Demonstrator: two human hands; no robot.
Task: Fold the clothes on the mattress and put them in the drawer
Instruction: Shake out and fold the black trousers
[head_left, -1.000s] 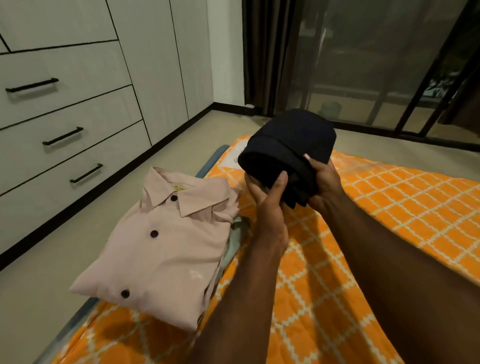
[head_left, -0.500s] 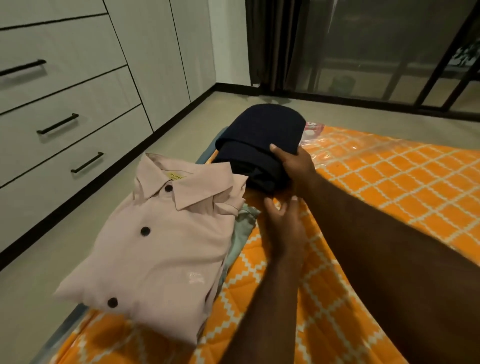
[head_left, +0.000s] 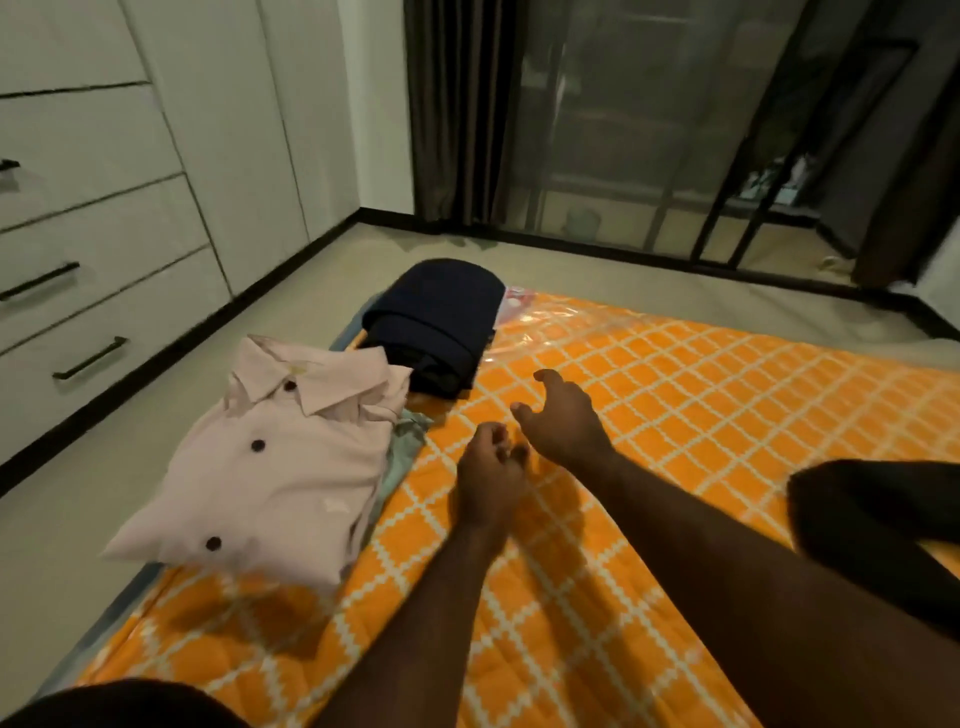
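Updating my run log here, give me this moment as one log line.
navy folded garment: on orange mattress, beside pink shirt | left hand: empty | right hand: empty, open | drawers: closed

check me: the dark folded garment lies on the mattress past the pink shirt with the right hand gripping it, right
No: the head view shows the right hand open, clear of the dark folded garment. It does lie on the mattress past the pink shirt.
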